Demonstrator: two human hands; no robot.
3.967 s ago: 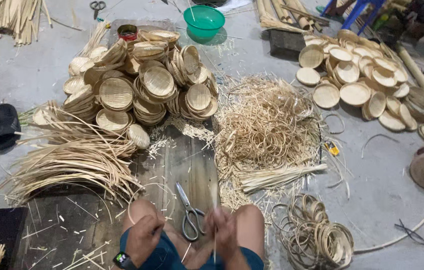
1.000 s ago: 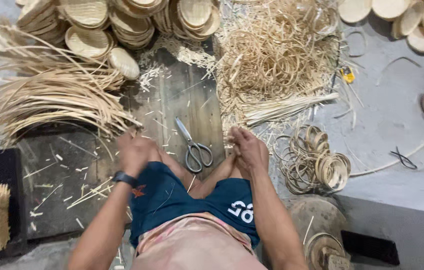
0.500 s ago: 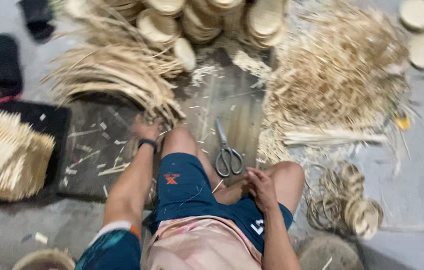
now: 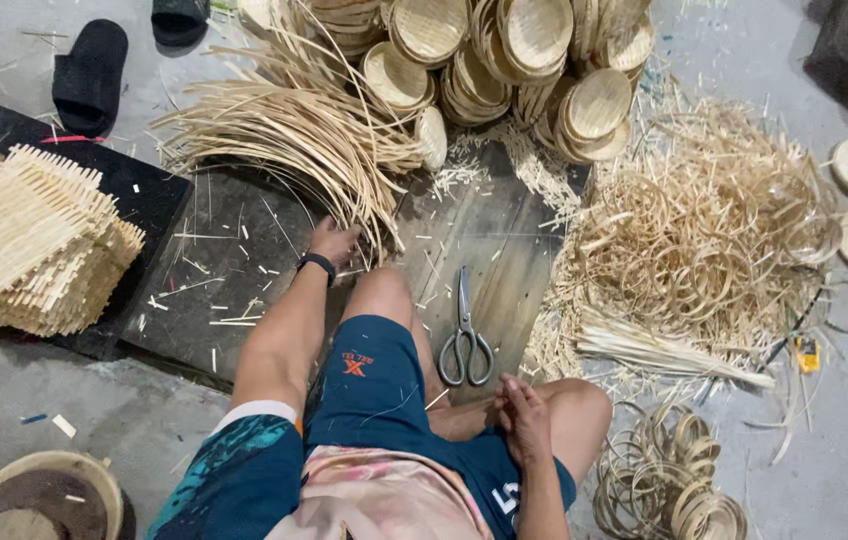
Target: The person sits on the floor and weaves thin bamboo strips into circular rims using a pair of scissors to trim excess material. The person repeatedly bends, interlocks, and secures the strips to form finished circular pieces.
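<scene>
Pale, matt bamboo strips (image 4: 284, 130), thin and dry, are seen fanned at the far left, and the woven trays (image 4: 504, 50) beyond them are made of the same fibrous, ribbed material. A dark, worn wooden board (image 4: 504, 250), scuffed and littered with splinters, is laid on the grey, rough concrete floor (image 4: 44, 410). The scissors (image 4: 465, 335) are of dull grey metal, and the shorts (image 4: 374, 375) of smooth blue cloth.
</scene>
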